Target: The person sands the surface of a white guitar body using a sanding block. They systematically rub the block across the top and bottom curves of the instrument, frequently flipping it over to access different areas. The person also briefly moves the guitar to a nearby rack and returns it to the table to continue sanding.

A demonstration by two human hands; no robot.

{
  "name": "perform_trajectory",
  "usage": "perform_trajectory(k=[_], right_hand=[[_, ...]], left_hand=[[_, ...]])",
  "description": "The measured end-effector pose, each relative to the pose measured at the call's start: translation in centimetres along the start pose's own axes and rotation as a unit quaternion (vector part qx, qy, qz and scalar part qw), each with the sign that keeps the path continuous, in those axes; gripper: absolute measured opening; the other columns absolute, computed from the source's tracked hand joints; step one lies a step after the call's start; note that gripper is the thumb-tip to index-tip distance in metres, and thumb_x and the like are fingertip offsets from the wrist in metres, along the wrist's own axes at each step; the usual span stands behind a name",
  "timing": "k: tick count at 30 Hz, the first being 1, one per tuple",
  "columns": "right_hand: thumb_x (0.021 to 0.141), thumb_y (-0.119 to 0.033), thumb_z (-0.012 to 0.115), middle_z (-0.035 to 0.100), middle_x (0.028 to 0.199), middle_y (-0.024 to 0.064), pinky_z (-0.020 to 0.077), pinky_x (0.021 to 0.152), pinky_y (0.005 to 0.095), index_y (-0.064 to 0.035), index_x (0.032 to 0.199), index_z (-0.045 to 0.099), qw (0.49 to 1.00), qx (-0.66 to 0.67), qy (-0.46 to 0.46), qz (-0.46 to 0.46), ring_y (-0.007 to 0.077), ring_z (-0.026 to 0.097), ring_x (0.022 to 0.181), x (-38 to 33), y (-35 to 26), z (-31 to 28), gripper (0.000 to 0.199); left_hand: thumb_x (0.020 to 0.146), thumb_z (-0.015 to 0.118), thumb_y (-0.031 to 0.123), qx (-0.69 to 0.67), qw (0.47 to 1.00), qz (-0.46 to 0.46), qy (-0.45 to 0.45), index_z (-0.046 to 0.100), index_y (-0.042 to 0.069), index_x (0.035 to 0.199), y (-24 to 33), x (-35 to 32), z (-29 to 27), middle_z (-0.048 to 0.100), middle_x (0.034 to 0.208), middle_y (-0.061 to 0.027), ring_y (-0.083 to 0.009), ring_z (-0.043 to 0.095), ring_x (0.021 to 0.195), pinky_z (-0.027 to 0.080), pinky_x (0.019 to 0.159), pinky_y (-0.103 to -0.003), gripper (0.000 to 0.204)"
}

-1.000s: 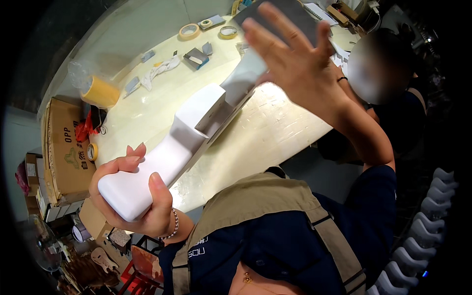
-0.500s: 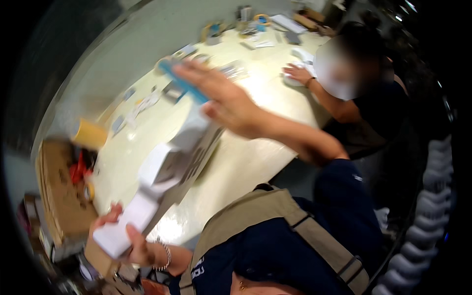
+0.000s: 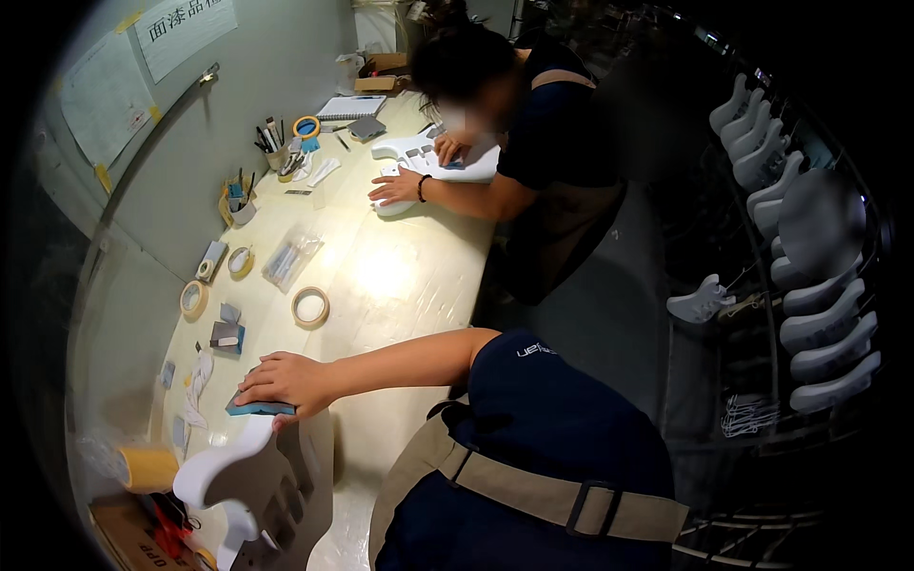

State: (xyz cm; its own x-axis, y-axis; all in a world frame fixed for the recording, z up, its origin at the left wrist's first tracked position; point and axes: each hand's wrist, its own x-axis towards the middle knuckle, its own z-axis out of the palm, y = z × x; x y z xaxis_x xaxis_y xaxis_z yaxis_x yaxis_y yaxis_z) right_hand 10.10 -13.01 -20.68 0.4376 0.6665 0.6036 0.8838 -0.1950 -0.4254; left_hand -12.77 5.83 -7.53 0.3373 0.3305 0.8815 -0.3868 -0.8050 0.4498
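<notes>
1. Now the white guitar body [image 3: 271, 471] lies flat on the surface [image 3: 400, 285]; a second ago it was held up off it, tilted, with the left hand under its lower end.
2. Left of the guitar body lies a yellow tape roll [image 3: 148, 468], and below that an open cardboard box [image 3: 119, 538] holds red items too small to tell apart.
3. The left hand is out of view, so its grip cannot be told.
4. At the guitar body's upper edge, the right hand [image 3: 284, 379], half a second ago in mid-air with the blue block [image 3: 255, 408], presses that block down; its grip is closed over the block, fingers laid across the top. By my reading, handling has given way to work on the body.
5. Above the guitar body lie two tape rings [image 3: 310, 306], then a clear bag [image 3: 290, 259] of small pale pieces.
6. Further up, against the wall, a cup [image 3: 274, 157] holds pens and brushes.
7. Up and right of the guitar body, a co-worker's hand [image 3: 395, 187] rests on another white body [image 3: 428, 157].
</notes>
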Motion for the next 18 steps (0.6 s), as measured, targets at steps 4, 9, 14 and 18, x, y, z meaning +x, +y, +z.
perform_trajectory(k=[4, 9, 14, 18], right_hand=[[0.079, -0.053, 0.063, 0.052, 0.127, 0.0119, 0.0349, 0.101, 0.0460, -0.0155, 0.132, 0.048, 0.999, -0.016, 0.028, 0.005, 0.0301, 0.049, 0.117, 0.6, -1.2, 0.2, 0.066], [0.077, -0.052, 0.063, 0.052, 0.130, 0.0116, 0.0362, 0.101, 0.0490, -0.0153, 0.131, 0.050, 0.997, -0.059, 0.043, -0.009, 0.0322, 0.049, 0.120, 0.7, -2.9, -1.1, 0.066], [0.081, -0.047, 0.061, 0.050, 0.133, 0.0121, 0.0346, 0.103, 0.0495, -0.0136, 0.131, 0.050, 0.995, -0.081, 0.039, -0.031, 0.0327, 0.047, 0.123, 1.0, -5.4, 0.4, 0.062], [0.083, -0.045, 0.058, 0.047, 0.135, 0.0178, 0.0333, 0.104, 0.0488, -0.0093, 0.135, 0.045, 0.997, 0.045, 0.057, -0.028, 0.0361, 0.045, 0.125, 1.7, -10.8, -0.1, 0.065]], left_hand=[[0.080, 0.065, 0.035, 0.133, 0.988, 0.031, -0.071, 0.031, -0.003, 0.138, -0.2, 0.3, -1.9, 0.044, 0.133, -0.0202, -0.0363, 0.041, 0.125, 0.030, 0.103, -0.053, 0.077], [0.063, 0.079, 0.050, 0.367, 0.894, 0.005, -0.258, 0.050, -0.002, 0.126, 1.8, 0.8, 3.7, 0.057, 0.117, -0.0195, -0.0374, 0.053, 0.110, 0.016, 0.111, -0.058, 0.087], [0.066, 0.080, 0.037, 0.115, 0.929, -0.237, -0.260, 0.066, 0.005, 0.089, 0.4, 0.6, 3.5, 0.065, 0.090, -0.0125, -0.0348, 0.059, 0.087, 0.036, 0.101, -0.049, 0.041], [0.069, 0.078, 0.030, 0.174, 0.918, -0.159, -0.318, 0.062, 0.007, 0.103, 1.0, -0.6, 3.0, 0.063, 0.099, -0.0115, -0.0355, 0.057, 0.092, 0.044, 0.085, -0.047, 0.044]])
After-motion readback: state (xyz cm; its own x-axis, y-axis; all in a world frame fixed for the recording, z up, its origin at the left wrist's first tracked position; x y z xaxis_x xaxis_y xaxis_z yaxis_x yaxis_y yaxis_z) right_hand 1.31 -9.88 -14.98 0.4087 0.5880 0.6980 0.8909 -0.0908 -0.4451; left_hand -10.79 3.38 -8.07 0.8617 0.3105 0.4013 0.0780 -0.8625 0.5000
